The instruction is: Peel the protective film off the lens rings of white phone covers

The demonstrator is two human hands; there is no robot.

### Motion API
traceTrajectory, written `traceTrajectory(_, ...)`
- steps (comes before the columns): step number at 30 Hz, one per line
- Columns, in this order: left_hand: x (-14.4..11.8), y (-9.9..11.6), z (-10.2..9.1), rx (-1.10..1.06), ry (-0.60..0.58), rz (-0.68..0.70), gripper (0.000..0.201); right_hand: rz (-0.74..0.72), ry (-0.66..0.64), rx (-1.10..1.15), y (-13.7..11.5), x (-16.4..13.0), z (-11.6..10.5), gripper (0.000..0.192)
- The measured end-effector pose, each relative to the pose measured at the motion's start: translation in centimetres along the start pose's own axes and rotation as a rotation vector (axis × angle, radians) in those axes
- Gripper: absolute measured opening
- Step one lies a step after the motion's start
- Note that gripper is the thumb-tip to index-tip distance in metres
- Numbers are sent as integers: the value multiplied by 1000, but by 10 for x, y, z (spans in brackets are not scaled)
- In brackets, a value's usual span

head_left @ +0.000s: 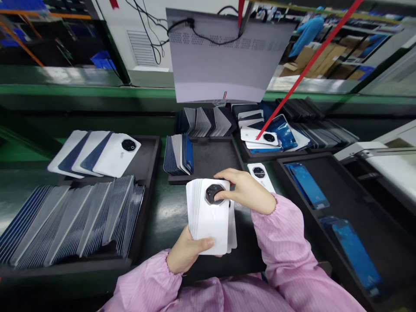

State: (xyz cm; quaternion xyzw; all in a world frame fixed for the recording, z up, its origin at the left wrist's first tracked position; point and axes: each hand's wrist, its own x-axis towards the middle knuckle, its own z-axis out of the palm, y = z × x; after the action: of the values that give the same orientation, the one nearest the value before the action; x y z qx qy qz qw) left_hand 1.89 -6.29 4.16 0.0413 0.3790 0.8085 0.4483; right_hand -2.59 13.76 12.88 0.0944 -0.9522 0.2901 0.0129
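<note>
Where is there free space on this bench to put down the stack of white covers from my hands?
Bare room: the centre tray floor right of its upright covers, and the right tray between its two blue-filmed pieces. Crowded: the left tray, packed with leaning covers. The left hand and right hand hold the stack.

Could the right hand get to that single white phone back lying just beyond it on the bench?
Probably yes: the right hand rests on the held stack, and the lone white back cover lies uncovered just beyond it.
</note>
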Motion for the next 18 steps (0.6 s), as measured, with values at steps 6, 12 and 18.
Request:
traceTrajectory(6, 0, 2, -1, -35, 50, 65, 44, 130, 397, 468, 30, -6, -34, 27)
traceTrajectory(12, 0, 5, 1, -55, 195, 199, 37, 254, 71, 427, 78, -24, -21, 24)
traceTrajectory(18, 0, 4, 2, -44, 210, 230, 38, 212, 9, 71, 66, -20, 52, 20)
